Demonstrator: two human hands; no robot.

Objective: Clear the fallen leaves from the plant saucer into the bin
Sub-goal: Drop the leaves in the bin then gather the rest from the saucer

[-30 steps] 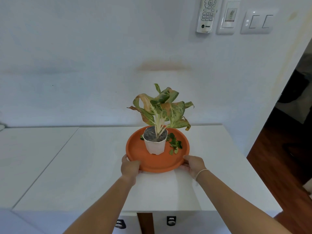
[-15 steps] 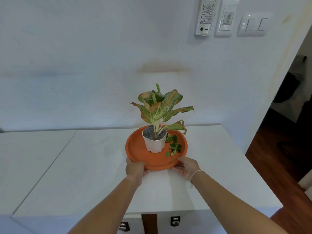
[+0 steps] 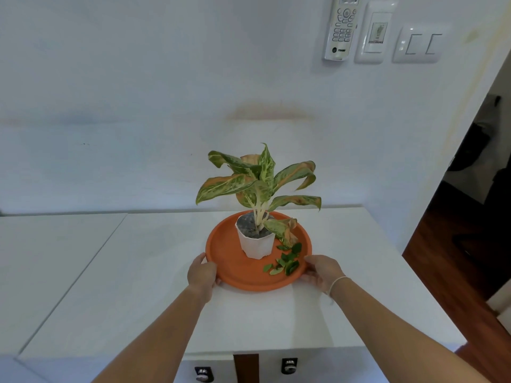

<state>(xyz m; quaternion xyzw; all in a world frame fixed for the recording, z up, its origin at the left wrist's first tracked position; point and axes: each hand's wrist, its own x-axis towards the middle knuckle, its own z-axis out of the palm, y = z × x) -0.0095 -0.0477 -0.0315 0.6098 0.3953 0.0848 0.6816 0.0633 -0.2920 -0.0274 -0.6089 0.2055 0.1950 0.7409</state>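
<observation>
An orange plant saucer (image 3: 225, 254) rests on the white cabinet top (image 3: 138, 272). In it stands a white pot (image 3: 256, 246) holding a plant with variegated green and orange leaves (image 3: 257, 181). Several small green fallen leaves (image 3: 286, 261) lie in the saucer's front right part. My left hand (image 3: 201, 273) grips the saucer's left front rim. My right hand (image 3: 322, 269) grips its right front rim. No bin is in view.
The wall is close behind the saucer, with a remote control (image 3: 341, 26) and switches (image 3: 419, 44) mounted high on the right. The cabinet's right edge drops to a dark wooden floor (image 3: 456, 250) and a doorway.
The saucer has turned under my hands: the fallen leaves now lie nearer the front right rim. My hands have shifted along the rim, still holding it.
</observation>
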